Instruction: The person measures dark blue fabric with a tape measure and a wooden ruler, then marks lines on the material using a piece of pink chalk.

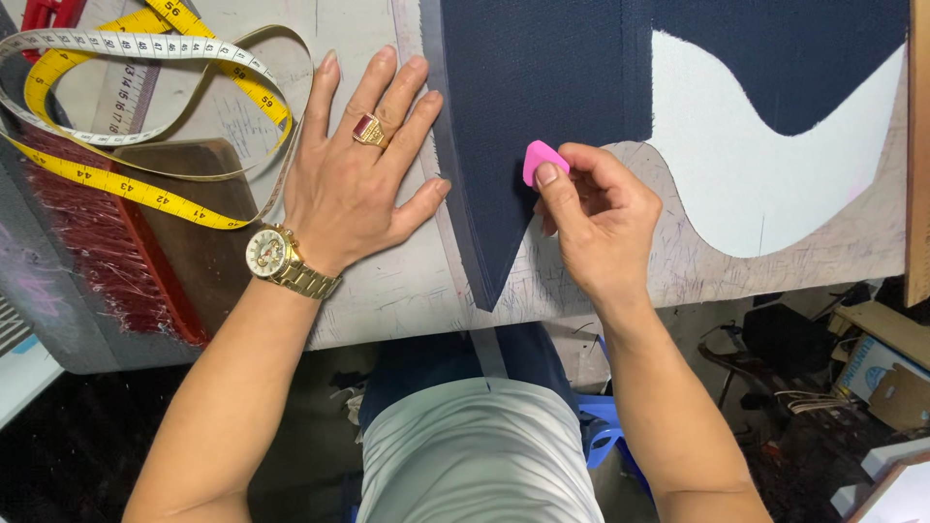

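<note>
My left hand (363, 160) lies flat with fingers spread on the worn table top (407, 291), its fingertips pressing the left edge of a dark navy fabric piece (542, 87). It wears a gold ring and a gold wristwatch (276, 257). My right hand (601, 218) pinches a pink piece of tailor's chalk (542, 160) against the lower edge of the navy fabric. The fabric narrows to a point near the table's front edge. A pale paper pattern (765, 165) with a curved outline lies beside and partly under the fabric at right.
A yellow and white measuring tape (145, 116) curls at the upper left over a wooden brush with red bristles (126, 252). A ruler (126, 97) lies under the tape. Below the table edge are my lap, a blue stool (605, 431) and clutter on the floor at right.
</note>
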